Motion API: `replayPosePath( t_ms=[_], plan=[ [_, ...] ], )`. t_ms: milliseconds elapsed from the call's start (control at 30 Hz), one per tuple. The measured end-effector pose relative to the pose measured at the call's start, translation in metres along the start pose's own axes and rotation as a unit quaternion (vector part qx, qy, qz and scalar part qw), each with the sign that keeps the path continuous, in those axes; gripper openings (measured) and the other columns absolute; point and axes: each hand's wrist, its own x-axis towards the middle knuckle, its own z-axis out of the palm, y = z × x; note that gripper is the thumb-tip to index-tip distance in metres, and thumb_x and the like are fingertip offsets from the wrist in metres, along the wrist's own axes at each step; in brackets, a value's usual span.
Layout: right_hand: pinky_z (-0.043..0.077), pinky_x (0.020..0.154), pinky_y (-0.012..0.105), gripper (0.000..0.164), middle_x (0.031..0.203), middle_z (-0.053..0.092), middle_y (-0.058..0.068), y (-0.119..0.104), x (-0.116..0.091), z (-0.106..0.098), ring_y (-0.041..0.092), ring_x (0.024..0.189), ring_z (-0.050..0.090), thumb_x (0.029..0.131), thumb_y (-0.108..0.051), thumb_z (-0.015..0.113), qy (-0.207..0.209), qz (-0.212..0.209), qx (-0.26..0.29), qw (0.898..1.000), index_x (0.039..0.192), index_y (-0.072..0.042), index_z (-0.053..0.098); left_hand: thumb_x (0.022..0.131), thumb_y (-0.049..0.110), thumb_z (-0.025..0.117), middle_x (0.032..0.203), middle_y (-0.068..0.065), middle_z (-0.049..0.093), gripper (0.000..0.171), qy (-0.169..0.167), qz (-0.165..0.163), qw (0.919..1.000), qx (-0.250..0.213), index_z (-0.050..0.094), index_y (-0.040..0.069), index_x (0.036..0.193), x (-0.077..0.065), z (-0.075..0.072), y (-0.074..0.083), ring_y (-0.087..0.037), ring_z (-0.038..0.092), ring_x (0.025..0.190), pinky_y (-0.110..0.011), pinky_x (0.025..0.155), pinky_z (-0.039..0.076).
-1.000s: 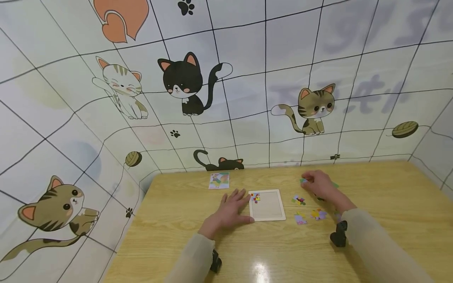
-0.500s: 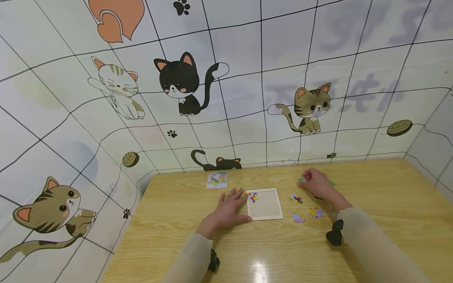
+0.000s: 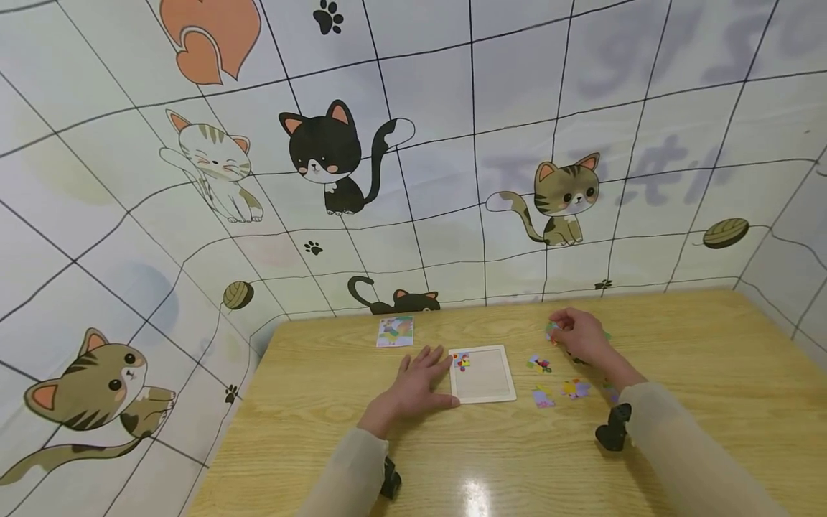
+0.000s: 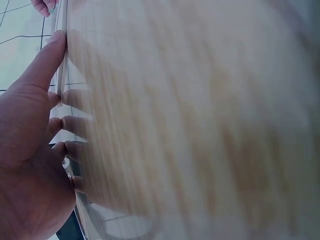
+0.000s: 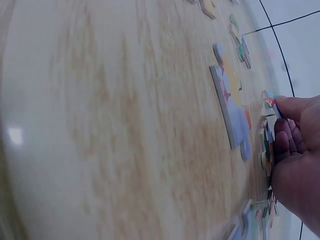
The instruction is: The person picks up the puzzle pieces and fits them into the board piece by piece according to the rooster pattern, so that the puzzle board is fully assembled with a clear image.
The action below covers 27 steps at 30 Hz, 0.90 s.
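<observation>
My left hand lies spread on the table, thumb and fingers nearly straight, touching the left side of a white square puzzle frame. One colourful puzzle piece sits in the frame's upper left corner. My right hand pinches a green and blue puzzle piece between thumb and fingers, to the right of the frame. In the right wrist view the tip of that held piece shows by the thumb, and other pieces lie below the curled fingers.
Loose puzzle pieces lie right of the frame: a dark multicoloured one, a purple one and a yellow and purple one. A picture card lies near the table's back edge. A cat-print wall covering rises behind the table.
The puzzle piece in my right hand has tilted up so more of its coloured face shows. My left hand stays at the frame. The head view has shifted slightly.
</observation>
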Motion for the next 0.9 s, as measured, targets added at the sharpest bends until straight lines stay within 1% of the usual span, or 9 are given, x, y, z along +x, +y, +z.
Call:
replayPosePath(
  t_ms=[100,200,267,433,567,733,800,900],
  plan=[
    [0.051,0.07,0.035,0.024,0.104,0.064,0.021,0.0,-0.001,-0.001,0.033,0.093,0.061,0.099,-0.006,0.066,0.012,0.001,0.003,1.0,0.117,0.009,0.062,0.094,0.055,0.069,0.17,-0.007,0.019,0.085,-0.003,-0.001,1.0,0.001,0.034,0.015,0.162,0.0,0.001,0.0,-0.031,0.009,0.157,-0.061,0.122,0.004],
    [0.053,0.072,0.036,0.023,0.106,0.066,0.022,-0.002,-0.001,0.0,0.037,0.096,0.063,0.099,-0.007,0.066,0.022,-0.003,0.006,1.0,0.116,0.009,0.064,0.094,0.054,0.069,0.17,-0.007,0.02,0.085,-0.002,-0.001,1.0,-0.001,0.035,0.015,0.161,0.001,0.0,0.0,-0.031,0.009,0.157,-0.061,0.122,0.004],
    [0.053,0.071,0.034,0.022,0.107,0.067,0.022,-0.004,0.0,0.001,0.037,0.097,0.063,0.099,-0.007,0.065,0.025,-0.008,0.013,1.0,0.115,0.009,0.065,0.094,0.054,0.07,0.17,-0.008,0.02,0.085,0.0,0.0,1.0,-0.001,0.036,0.015,0.161,0.001,0.0,0.001,-0.032,0.01,0.157,-0.061,0.121,0.004],
    [0.051,0.069,0.027,0.021,0.106,0.068,0.02,-0.014,0.001,0.009,0.032,0.094,0.063,0.099,-0.006,0.066,0.022,-0.008,0.037,0.999,0.114,0.009,0.066,0.094,0.053,0.07,0.17,-0.008,0.02,0.084,0.0,-0.003,1.0,-0.003,0.036,0.014,0.161,0.001,0.0,0.002,-0.032,0.01,0.157,-0.061,0.121,0.004],
    [0.05,0.07,0.026,0.024,0.105,0.068,0.019,-0.027,0.001,0.018,0.027,0.093,0.062,0.099,-0.008,0.067,0.005,-0.007,0.063,0.998,0.115,0.01,0.066,0.094,0.053,0.07,0.17,-0.007,0.02,0.084,0.001,-0.005,1.0,-0.006,0.036,0.015,0.161,0.0,0.0,0.002,-0.031,0.009,0.157,-0.061,0.122,0.003],
    [0.056,0.069,0.029,0.027,0.101,0.068,0.017,-0.039,0.001,0.03,0.022,0.085,0.065,0.1,-0.01,0.067,-0.038,0.0,0.113,0.993,0.118,0.01,0.064,0.094,0.053,0.07,0.17,-0.007,0.02,0.084,0.001,-0.005,1.0,-0.006,0.036,0.015,0.161,-0.001,0.0,0.001,-0.031,0.01,0.157,-0.061,0.122,0.004],
    [0.058,0.07,0.03,0.028,0.101,0.068,0.016,-0.043,0.001,0.034,0.023,0.084,0.067,0.1,-0.009,0.067,-0.054,0.001,0.133,0.99,0.119,0.011,0.063,0.094,0.054,0.07,0.17,-0.007,0.02,0.085,0.001,-0.004,1.0,-0.006,0.036,0.015,0.161,-0.001,0.0,0.0,-0.031,0.01,0.157,-0.06,0.122,0.004],
    [0.06,0.073,0.034,0.028,0.101,0.068,0.017,-0.049,0.0,0.04,0.027,0.085,0.069,0.1,-0.007,0.066,-0.071,0.0,0.157,0.985,0.12,0.013,0.062,0.094,0.054,0.069,0.17,-0.007,0.02,0.085,0.0,-0.005,1.0,-0.005,0.036,0.015,0.161,-0.001,-0.001,0.0,-0.031,0.01,0.157,-0.06,0.122,0.004]
  ],
)
